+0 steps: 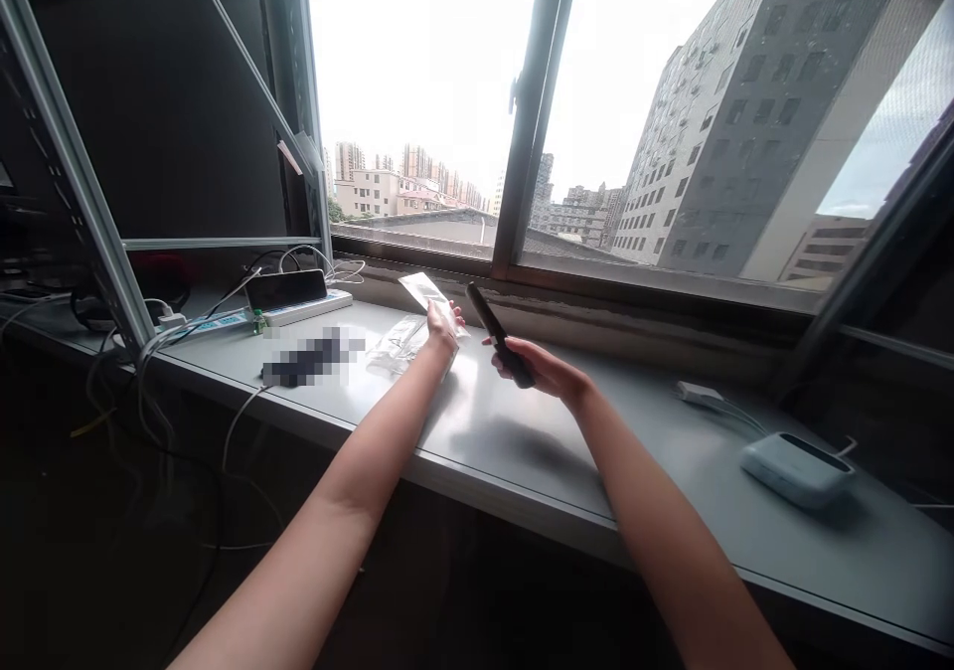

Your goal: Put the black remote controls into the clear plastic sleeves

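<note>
My left hand (pixel 442 324) is closed on a flat, shiny whitish packet (pixel 419 289), whose upper end sticks out past the thumb. Below and to the left of that hand, crumpled clear plastic wrapping (pixel 395 347) lies on the desk. A black phone (pixel 488 314), turned nearly edge-on and tilted, is in my right hand (pixel 541 364). The fingers grip its lower part, and it is held above the desk, apart from the packet. Its screen side cannot be made out.
The grey desk (pixel 537 471) runs beneath a window. At left are a power strip (pixel 339 299), a dark phone (pixel 287 289) leaning upright, a small green bottle (pixel 258 322), tangled cables and a metal rack post (pixel 96 193). A pale blue box-shaped device (pixel 796 469) with a cable sits right.
</note>
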Available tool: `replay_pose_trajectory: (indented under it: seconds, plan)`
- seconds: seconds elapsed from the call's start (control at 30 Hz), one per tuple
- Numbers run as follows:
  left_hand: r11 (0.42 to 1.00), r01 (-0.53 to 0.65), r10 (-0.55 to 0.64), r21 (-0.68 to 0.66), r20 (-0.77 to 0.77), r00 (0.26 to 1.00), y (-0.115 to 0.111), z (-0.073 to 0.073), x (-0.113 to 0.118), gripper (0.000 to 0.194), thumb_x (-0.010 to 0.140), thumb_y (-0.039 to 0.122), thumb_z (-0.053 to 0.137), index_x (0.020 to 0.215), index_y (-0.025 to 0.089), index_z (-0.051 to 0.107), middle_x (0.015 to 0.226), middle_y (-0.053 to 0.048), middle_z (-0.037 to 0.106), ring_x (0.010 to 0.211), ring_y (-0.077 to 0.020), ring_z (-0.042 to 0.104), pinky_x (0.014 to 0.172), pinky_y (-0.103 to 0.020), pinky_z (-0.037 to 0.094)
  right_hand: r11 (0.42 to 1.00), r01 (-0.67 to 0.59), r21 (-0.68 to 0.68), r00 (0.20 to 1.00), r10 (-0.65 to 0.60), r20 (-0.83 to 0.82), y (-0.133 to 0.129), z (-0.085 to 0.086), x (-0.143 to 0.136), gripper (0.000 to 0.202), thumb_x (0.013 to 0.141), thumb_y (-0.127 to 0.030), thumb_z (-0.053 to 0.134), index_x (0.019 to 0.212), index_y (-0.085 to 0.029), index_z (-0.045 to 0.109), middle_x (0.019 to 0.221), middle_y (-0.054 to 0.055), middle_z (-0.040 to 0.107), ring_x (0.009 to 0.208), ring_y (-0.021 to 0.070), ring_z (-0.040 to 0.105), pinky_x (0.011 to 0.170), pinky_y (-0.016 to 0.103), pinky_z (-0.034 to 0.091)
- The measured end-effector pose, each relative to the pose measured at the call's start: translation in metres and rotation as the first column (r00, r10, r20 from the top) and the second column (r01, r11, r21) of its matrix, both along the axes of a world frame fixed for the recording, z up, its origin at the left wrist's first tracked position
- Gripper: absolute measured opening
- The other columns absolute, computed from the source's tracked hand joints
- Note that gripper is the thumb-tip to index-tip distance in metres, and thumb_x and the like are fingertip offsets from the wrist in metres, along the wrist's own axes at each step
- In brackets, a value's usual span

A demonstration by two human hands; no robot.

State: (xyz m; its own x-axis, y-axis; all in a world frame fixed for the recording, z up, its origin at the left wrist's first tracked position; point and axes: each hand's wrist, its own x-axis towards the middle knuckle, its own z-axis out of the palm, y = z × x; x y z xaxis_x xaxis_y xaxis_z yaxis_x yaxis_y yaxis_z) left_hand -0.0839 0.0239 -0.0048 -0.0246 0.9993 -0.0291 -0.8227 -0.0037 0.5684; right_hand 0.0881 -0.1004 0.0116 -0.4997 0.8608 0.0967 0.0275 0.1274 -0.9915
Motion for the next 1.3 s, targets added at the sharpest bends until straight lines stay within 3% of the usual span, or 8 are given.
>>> replay_pose_trajectory:
  seconds: [0.17, 0.4, 0.53, 0.63, 0.77, 0.87, 1.13, 1.3]
  plan:
    - [0.991, 0.128, -0.122, 0.037, -0.138, 0.983, -0.007, 0.005, 0.009, 0.038, 0.100, 0.046, 0.041, 0.114, 0.016, 0.060, 0.079, -0.007, 0.067, 0.060, -0.0174, 0.059, 0.061, -0.029, 0.050, 0.957, 0.234, 0.172, 0.954, -0.192, -0.230, 0.004, 0.007, -0.008, 0.061, 0.094, -0.057, 0.027, 0.120, -0.016, 0.065, 0.078, 0.004, 0.056, 0.068, 0.0155, 0.049, 0.070, 0.028, 0.047]
    - [0.972, 0.230, -0.215, 0.042, -0.226, 0.950, -0.010, 0.005, 0.011, 0.060, 0.097, 0.063, 0.039, 0.120, 0.014, 0.063, 0.075, -0.010, 0.068, 0.057, -0.0180, 0.059, 0.061, -0.030, 0.052, 0.922, 0.373, 0.103, 0.878, -0.314, -0.360, 0.012, 0.007, -0.004, 0.070, 0.097, -0.056, 0.008, 0.116, -0.016, 0.064, 0.063, -0.001, 0.041, 0.055, 0.0162, 0.042, 0.057, 0.028, 0.043]
    - [0.968, 0.251, -0.237, 0.028, -0.240, 0.941, -0.008, 0.005, 0.013, 0.076, 0.096, 0.069, 0.021, 0.117, 0.010, 0.065, 0.070, -0.010, 0.064, 0.053, -0.0176, 0.054, 0.062, -0.031, 0.052, 0.900, 0.420, 0.116, 0.853, -0.347, -0.390, 0.016, 0.004, -0.004, 0.071, 0.092, -0.075, 0.018, 0.109, -0.022, 0.061, 0.061, -0.003, 0.040, 0.053, 0.0155, 0.042, 0.053, 0.028, 0.039]
    - [0.972, 0.234, -0.225, 0.018, -0.216, 0.950, -0.009, 0.004, 0.014, 0.069, 0.098, 0.065, 0.028, 0.116, 0.011, 0.066, 0.071, -0.009, 0.064, 0.054, -0.0178, 0.055, 0.062, -0.031, 0.052, 0.910, 0.409, 0.069, 0.823, -0.335, -0.459, 0.019, 0.002, -0.003, 0.064, 0.086, -0.081, 0.034, 0.100, -0.023, 0.058, 0.060, -0.005, 0.041, 0.051, 0.0129, 0.042, 0.052, 0.026, 0.038]
    - [0.977, 0.209, -0.192, 0.046, -0.243, 0.951, -0.010, 0.003, 0.015, 0.055, 0.100, 0.056, 0.035, 0.114, 0.013, 0.065, 0.073, -0.008, 0.066, 0.056, -0.0166, 0.056, 0.062, -0.029, 0.052, 0.894, 0.440, 0.087, 0.812, -0.355, -0.464, 0.019, -0.002, -0.003, 0.054, 0.071, -0.071, 0.071, 0.087, -0.024, 0.049, 0.066, -0.006, 0.053, 0.050, 0.0083, 0.047, 0.050, 0.023, 0.039]
    - [0.978, 0.203, -0.184, 0.043, -0.268, 0.946, -0.009, 0.003, 0.015, 0.056, 0.101, 0.057, 0.030, 0.112, 0.015, 0.065, 0.072, -0.007, 0.066, 0.057, -0.0158, 0.056, 0.062, -0.027, 0.053, 0.874, 0.479, 0.080, 0.806, -0.402, -0.435, 0.019, -0.006, -0.005, 0.058, 0.062, -0.060, 0.083, 0.088, -0.025, 0.045, 0.073, -0.006, 0.062, 0.053, 0.0090, 0.056, 0.052, 0.023, 0.044]
    - [0.976, 0.215, -0.199, 0.024, -0.295, 0.935, -0.004, 0.003, 0.014, 0.064, 0.102, 0.057, 0.017, 0.118, 0.015, 0.062, 0.069, -0.004, 0.065, 0.058, -0.0157, 0.057, 0.066, -0.027, 0.053, 0.896, 0.424, -0.131, 0.810, -0.440, -0.388, 0.022, -0.007, -0.010, 0.025, 0.081, -0.027, 0.067, 0.096, -0.026, 0.047, 0.077, -0.004, 0.067, 0.062, 0.0138, 0.064, 0.052, 0.026, 0.054]
    - [0.967, 0.251, -0.234, 0.032, -0.266, 0.935, -0.002, 0.003, 0.014, 0.054, 0.105, 0.049, 0.023, 0.124, 0.016, 0.061, 0.071, -0.004, 0.067, 0.058, -0.0152, 0.060, 0.064, -0.026, 0.051, 0.899, 0.421, -0.124, 0.762, -0.425, -0.489, 0.021, -0.003, -0.011, 0.019, 0.091, -0.034, 0.054, 0.109, -0.030, 0.048, 0.084, -0.003, 0.067, 0.064, 0.0138, 0.062, 0.060, 0.030, 0.058]
